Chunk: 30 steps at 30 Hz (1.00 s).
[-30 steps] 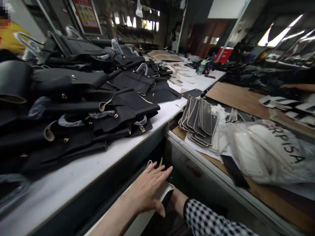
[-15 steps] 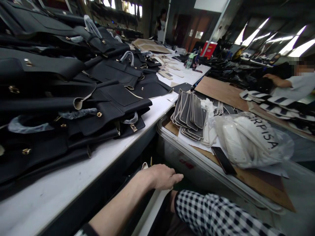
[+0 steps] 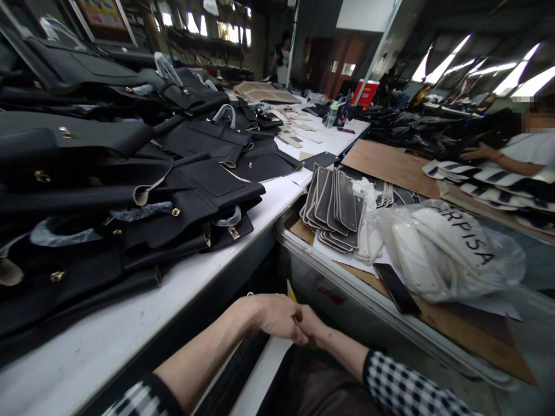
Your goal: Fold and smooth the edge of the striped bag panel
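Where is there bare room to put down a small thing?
The white table has a bare strip between its near edge and the black bags; the brown board is bare between gray panels and striped pieces. Crowded: the bin under those panels and a plastic bag, and where left hand and right hand meet.

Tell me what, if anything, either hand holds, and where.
Left hand and right hand meet at the pale strip's far end; whether they grip it is unclear.
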{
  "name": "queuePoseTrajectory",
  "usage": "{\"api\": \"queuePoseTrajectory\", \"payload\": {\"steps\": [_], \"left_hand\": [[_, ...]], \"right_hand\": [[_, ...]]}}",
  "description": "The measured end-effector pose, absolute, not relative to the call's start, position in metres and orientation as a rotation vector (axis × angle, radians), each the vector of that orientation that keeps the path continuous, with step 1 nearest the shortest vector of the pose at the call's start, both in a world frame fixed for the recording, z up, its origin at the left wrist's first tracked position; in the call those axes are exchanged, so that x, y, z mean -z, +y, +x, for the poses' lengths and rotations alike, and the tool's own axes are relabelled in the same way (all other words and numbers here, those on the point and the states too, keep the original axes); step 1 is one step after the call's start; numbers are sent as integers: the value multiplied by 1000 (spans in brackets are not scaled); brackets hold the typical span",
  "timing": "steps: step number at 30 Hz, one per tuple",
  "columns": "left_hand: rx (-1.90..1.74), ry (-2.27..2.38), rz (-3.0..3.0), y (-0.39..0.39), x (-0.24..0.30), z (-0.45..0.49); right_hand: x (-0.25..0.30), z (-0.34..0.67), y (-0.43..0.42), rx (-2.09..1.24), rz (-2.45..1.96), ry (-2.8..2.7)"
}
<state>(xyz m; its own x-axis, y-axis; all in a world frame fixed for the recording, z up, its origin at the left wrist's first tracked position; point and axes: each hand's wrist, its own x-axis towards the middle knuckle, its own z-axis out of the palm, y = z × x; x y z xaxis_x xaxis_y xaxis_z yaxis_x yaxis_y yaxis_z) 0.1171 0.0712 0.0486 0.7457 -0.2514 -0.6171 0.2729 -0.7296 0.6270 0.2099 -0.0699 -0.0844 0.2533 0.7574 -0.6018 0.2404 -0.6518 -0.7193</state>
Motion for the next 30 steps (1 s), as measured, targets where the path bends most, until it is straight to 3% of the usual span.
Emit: {"api": "queuePoseTrajectory", "payload": {"steps": [4, 11, 18, 30], "left_hand": [[995, -29, 2109, 77, -42, 121], [1069, -113, 2051, 83, -41, 127], [1093, -157, 2087, 86, -40, 131], [1107, -221, 2100, 88, -40, 132]], "right_hand": [[46, 272, -114, -1491, -2044, -880], [-19, 284, -123, -2198, -1656, -1129], [-11, 258, -90, -2069, -1698, -1421], [-10, 253, -83, -2138, -1681, -1346]]}}
